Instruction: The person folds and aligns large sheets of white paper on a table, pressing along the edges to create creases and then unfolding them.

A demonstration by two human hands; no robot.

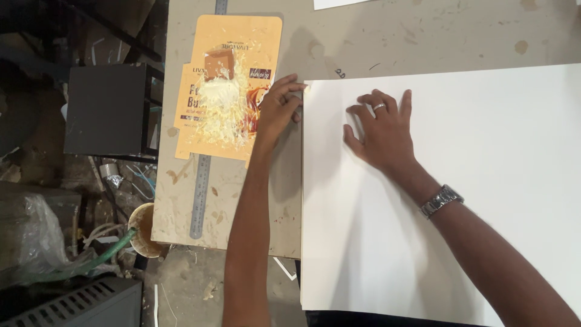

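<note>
A large white sheet of board covers the right half of the view, lying flat on a worn beige desk; its right and lower edges run out of the frame, so its full extent cannot be seen, and its near edge overhangs the desk front. The desk top is stained and scuffed, and its far and right parts are cut off. To the left, past the desk edge, lies a dim, cluttered floor area with a dark square box, crumpled plastic, a green hose and a round container partly tucked under the desk, all hard to make out. A flattened orange carton lies on the desk left of the sheet, with a heap of pale shavings hiding much of its face. A metal ruler runs beneath the carton, so only its ends show. The right hand, with a ring and a metal wristwatch, rests palm down on the sheet near its upper left corner, fingers spread wide and flat, gripping nothing. The left hand sits at that corner's left edge, its fingers curled close together with the tips touching the edge; whether they pinch it cannot be told.
</note>
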